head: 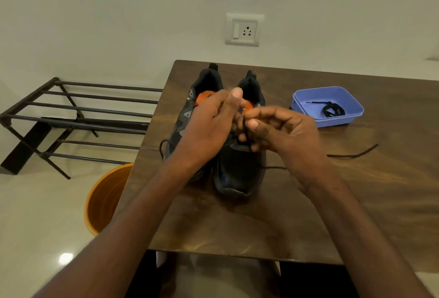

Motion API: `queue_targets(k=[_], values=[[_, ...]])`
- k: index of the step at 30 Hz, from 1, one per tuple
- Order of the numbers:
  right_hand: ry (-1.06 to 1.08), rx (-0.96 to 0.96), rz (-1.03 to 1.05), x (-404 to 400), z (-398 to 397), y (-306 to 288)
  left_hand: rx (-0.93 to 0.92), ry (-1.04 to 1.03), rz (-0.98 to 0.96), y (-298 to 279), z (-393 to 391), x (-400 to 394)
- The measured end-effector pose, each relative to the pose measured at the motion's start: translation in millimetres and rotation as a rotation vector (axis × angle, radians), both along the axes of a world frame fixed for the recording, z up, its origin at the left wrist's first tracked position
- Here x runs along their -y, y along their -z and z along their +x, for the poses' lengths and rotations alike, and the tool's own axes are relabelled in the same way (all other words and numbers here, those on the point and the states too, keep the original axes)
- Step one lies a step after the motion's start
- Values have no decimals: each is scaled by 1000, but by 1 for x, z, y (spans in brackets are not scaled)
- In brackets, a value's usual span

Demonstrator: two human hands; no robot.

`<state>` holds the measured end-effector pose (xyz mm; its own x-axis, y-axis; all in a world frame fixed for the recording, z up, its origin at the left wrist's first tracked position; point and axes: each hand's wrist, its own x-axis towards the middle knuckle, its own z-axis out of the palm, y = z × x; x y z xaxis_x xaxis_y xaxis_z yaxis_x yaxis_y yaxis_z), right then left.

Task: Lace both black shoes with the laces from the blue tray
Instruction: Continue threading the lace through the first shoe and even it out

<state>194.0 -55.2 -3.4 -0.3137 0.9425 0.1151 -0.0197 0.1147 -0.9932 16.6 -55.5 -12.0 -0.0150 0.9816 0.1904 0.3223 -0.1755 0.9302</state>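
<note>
Shoes: two black mesh shoes (240, 174) are stood side by side on the dark wooden desk (356, 202), toes toward the person, so the eyelets can be reached.
Lace in work: a thin black lace (351, 155) is trailed across the desk to the right of the right-hand shoe.
Left hand (209, 126): its fingers are curled over the shoe tops, apparently steadying them; what is gripped cannot be told.
Right hand (280, 128): the lace is pinched between its thumb and fingers, probably for threading.
Spare lace: a coiled black lace (332, 110) is left in the blue plastic tray (301, 105), presumably for the other shoe.
</note>
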Motion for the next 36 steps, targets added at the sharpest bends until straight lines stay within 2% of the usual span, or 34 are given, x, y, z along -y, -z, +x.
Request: queue_targets(k=[1, 3, 6, 9, 11, 12, 14, 15, 16, 17, 18, 20, 22, 23, 25, 29, 31, 33, 35, 36], values=[[-8, -123, -24, 2, -4, -3, 168, 61, -103, -5, 9, 4], [4, -329, -86, 6, -11, -10, 338, 183, -222, -9, 17, 7], [112, -476, -167, 2, -6, -14, 282, 317, -266, -13, 11, 7], [286, -501, -205, -8, 12, -9, 185, 346, -268, -17, -6, 7], [486, -387, -259, -17, 25, -2, 290, 316, -258, -18, -17, 6], [593, -226, -267, -22, 33, 3, 358, 285, -244, -17, -22, 4], [731, 299, -202, -31, 48, 21, 428, 233, -207, -16, -29, -1], [728, 590, -126, -32, 50, 27, 435, 209, -187, -14, -30, -3], [684, 810, -51, -31, 50, 32, 438, 188, -171, -11, -29, -5], [637, 906, 39, -29, 46, 34, 435, 173, -160, -8, -25, -6], [580, 864, 137, -28, 40, 34, 432, 165, -156, -6, -21, -8], [388, 553, 234, -20, 22, 23, 420, 174, -159, -2, -10, -10], [147, 250, 144, -10, 5, 11, 406, 182, -169, 1, -1, -10], [89, 178, 102, -7, 1, 8, 396, 178, -172, 2, 2, -11], [183, 209, 75, -8, 4, 8, 377, 170, -182, 4, 3, -13], [690, 268, -151, -27, 35, 21, 396, 152, -196, 4, -5, -16], [841, 401, -169, -33, 47, 30, 414, 131, -207, 3, -11, -16], [839, 595, -123, -32, 51, 32, 442, 117, -207, 4, -12, -17], [688, 801, 20, -29, 44, 33, 419, 104, -196, 6, -12, -17], [596, 817, 136, -27, 37, 32, 394, 103, -190, 7, -11, -17]])
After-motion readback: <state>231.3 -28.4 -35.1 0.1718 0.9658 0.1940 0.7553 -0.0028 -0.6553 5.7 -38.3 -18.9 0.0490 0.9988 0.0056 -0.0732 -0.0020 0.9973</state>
